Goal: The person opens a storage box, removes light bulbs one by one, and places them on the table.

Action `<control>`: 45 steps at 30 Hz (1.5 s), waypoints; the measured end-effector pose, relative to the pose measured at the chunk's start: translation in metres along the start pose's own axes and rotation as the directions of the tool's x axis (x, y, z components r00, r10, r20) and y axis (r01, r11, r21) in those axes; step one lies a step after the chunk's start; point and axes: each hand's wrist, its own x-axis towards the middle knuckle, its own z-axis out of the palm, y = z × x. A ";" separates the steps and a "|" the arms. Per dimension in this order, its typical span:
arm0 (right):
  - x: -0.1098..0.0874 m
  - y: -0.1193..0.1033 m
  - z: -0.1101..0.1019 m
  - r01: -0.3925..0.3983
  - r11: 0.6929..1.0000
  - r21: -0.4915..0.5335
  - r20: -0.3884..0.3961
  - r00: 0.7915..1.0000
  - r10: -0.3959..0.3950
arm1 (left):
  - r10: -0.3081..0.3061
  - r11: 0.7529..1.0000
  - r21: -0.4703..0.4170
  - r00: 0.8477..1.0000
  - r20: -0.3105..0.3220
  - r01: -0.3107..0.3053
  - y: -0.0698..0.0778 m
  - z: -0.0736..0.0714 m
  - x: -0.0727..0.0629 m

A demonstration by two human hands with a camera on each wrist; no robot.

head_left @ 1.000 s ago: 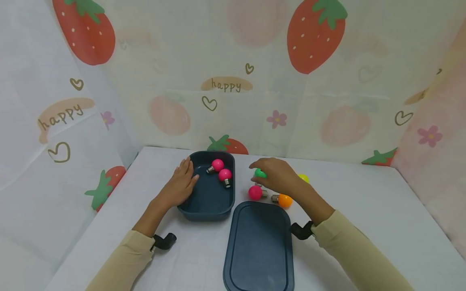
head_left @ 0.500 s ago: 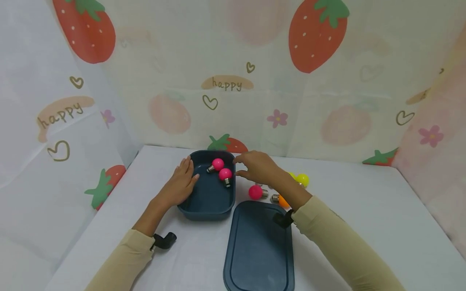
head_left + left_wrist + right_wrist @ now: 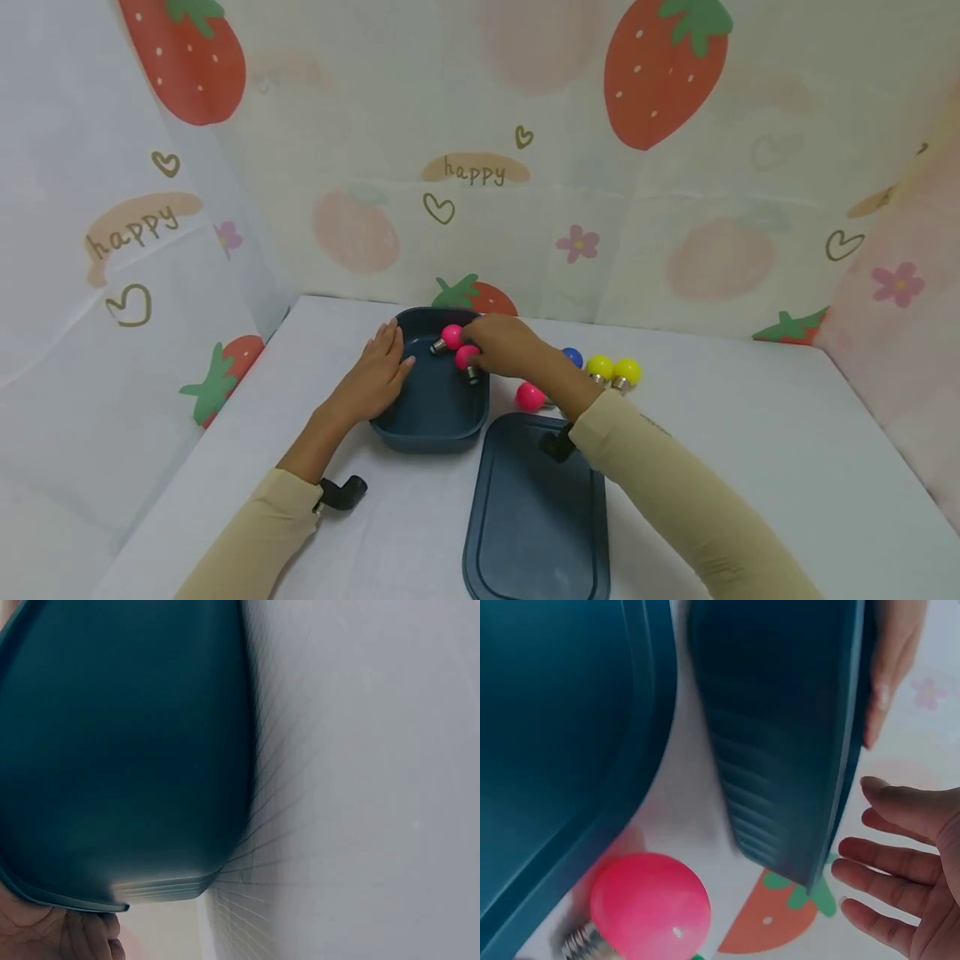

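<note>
My left hand (image 3: 371, 377) lies along the left rim of a dark blue box (image 3: 427, 421), fingers straight and together. Two pink light bulbs (image 3: 452, 336) with metal screw bases lie inside the box. Reaching over its right rim, my right hand (image 3: 508, 343) overlaps the bulbs in the head view. The right wrist view shows that hand's fingers (image 3: 889, 877) extended and spread from the thumb, with nothing between them. Another pink bulb (image 3: 530, 397) lies on the table just right of the box, below the right wrist.
A flat dark blue lid (image 3: 536, 517) lies in front of the box, partly under the right forearm. Behind that forearm are two yellow bulbs (image 3: 600, 367) and a blue bulb (image 3: 572, 357). A strawberry-printed cloth (image 3: 577, 283) stands behind the white table (image 3: 750, 433).
My right hand has moved left from above the green bulb to over the box's right side. The green and orange bulbs are now hidden. My left hand has stayed put.
</note>
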 end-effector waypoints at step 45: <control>0.029 -0.022 0.027 0.055 0.976 -0.212 0.131 0.991 -0.028 | -0.007 1.000 0.008 1.000 -0.013 0.007 -0.002 0.002 0.000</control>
